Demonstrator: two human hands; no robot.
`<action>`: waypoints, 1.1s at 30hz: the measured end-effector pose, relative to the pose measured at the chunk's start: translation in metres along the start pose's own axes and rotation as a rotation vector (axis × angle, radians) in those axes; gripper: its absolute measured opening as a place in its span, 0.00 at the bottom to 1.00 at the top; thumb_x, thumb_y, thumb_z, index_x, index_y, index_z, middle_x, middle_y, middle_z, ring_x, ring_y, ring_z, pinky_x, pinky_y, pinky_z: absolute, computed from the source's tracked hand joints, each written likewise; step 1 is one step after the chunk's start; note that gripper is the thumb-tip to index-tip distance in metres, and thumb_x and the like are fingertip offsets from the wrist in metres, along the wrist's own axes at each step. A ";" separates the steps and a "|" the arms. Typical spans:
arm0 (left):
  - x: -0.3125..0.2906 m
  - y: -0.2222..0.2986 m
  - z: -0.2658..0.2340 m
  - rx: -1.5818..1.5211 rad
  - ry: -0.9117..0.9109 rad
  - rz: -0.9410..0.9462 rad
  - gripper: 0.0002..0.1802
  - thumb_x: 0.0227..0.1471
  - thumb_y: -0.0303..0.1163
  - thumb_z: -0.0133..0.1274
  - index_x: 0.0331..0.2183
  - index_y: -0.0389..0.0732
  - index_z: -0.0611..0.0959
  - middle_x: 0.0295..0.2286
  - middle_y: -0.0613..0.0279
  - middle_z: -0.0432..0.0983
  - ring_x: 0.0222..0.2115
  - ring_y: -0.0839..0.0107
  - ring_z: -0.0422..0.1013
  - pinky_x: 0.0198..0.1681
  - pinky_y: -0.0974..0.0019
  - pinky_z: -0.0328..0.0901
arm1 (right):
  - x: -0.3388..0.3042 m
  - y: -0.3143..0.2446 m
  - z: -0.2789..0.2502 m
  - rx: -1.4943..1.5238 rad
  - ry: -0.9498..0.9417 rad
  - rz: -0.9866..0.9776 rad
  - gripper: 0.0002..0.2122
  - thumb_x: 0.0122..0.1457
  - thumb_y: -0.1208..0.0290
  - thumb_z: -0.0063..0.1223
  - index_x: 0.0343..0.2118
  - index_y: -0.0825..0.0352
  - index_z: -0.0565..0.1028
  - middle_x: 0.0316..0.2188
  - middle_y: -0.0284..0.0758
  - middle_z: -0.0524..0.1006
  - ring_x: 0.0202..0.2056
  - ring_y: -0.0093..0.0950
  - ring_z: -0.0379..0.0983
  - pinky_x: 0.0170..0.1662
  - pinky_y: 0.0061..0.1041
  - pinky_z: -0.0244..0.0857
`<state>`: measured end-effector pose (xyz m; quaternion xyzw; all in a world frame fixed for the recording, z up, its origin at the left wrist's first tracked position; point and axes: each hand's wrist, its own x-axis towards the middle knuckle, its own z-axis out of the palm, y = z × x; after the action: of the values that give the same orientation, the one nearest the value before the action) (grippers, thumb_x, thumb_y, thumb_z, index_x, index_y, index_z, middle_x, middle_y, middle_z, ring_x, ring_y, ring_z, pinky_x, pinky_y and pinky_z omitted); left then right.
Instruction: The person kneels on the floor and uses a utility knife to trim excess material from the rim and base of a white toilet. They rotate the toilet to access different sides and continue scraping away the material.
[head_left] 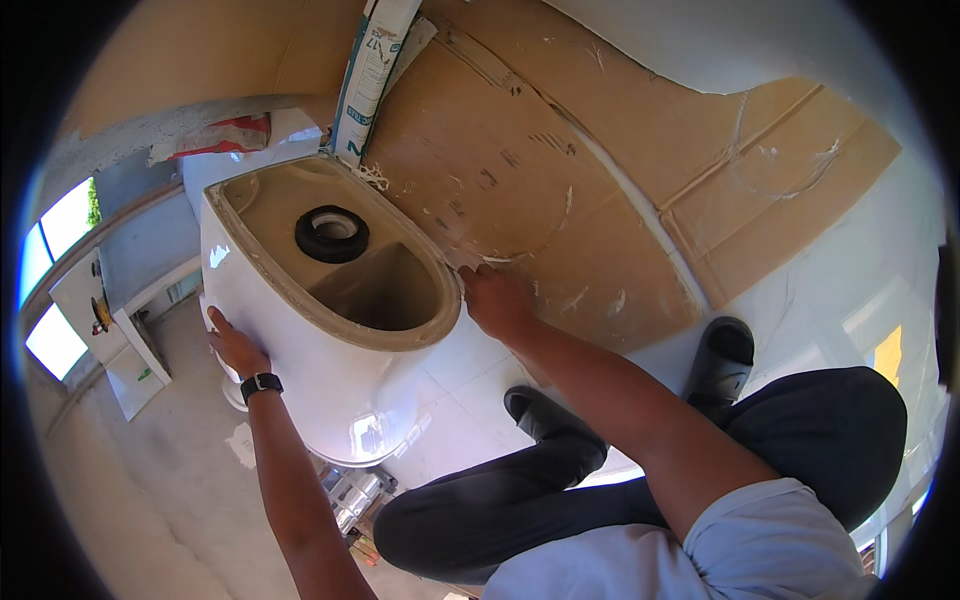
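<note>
A white ceramic toilet [290, 310] lies tipped over, its hollow, unglazed tan underside facing up. Inside the underside, a black rubber ring [332, 234] surrounds the outlet pipe, and a deep cavity [385, 287] opens beside it. My left hand [236, 345], with a black watch at the wrist, rests on the toilet's left outer wall, fingers stretched out. At the right edge of the base rim, my right hand [498, 302] has its fingers curled together. Whatever is between those fingertips is hidden.
Flattened brown cardboard [590, 240] covers the floor to the right. A tall white-and-teal carton strip [370, 80] stands behind the toilet, near a red-and-white bag [225, 136]. Shiny metal parts [355, 495] lie below the toilet. My sandalled feet [722, 360] are at the right.
</note>
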<state>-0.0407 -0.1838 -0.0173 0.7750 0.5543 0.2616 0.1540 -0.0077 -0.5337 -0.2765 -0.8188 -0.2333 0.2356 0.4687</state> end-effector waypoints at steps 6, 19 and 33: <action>-0.014 0.001 0.011 0.078 0.154 0.072 0.49 0.60 0.65 0.48 0.54 0.22 0.72 0.50 0.38 0.74 0.48 0.50 0.73 0.54 0.53 0.68 | -0.044 -0.003 -0.014 0.186 0.081 -0.085 0.14 0.57 0.72 0.58 0.47 0.61 0.78 0.30 0.34 0.77 0.32 0.35 0.77 0.33 0.37 0.72; -0.027 0.021 0.014 0.028 0.053 0.036 0.60 0.59 0.68 0.47 0.68 0.25 0.51 0.63 0.39 0.62 0.59 0.49 0.67 0.62 0.58 0.63 | -0.039 0.005 -0.009 0.061 0.045 -0.090 0.12 0.57 0.73 0.58 0.45 0.62 0.78 0.30 0.34 0.75 0.33 0.35 0.77 0.34 0.37 0.72; -0.032 0.022 0.015 0.037 0.071 0.039 0.59 0.59 0.67 0.47 0.68 0.26 0.51 0.64 0.38 0.60 0.60 0.49 0.66 0.62 0.59 0.63 | -0.019 0.001 0.020 0.182 0.118 0.024 0.07 0.62 0.71 0.53 0.40 0.65 0.77 0.28 0.43 0.78 0.30 0.45 0.77 0.35 0.45 0.72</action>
<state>-0.0230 -0.2203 -0.0255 0.7787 0.5488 0.2815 0.1145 -0.0346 -0.5327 -0.2827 -0.7878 -0.1732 0.2130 0.5513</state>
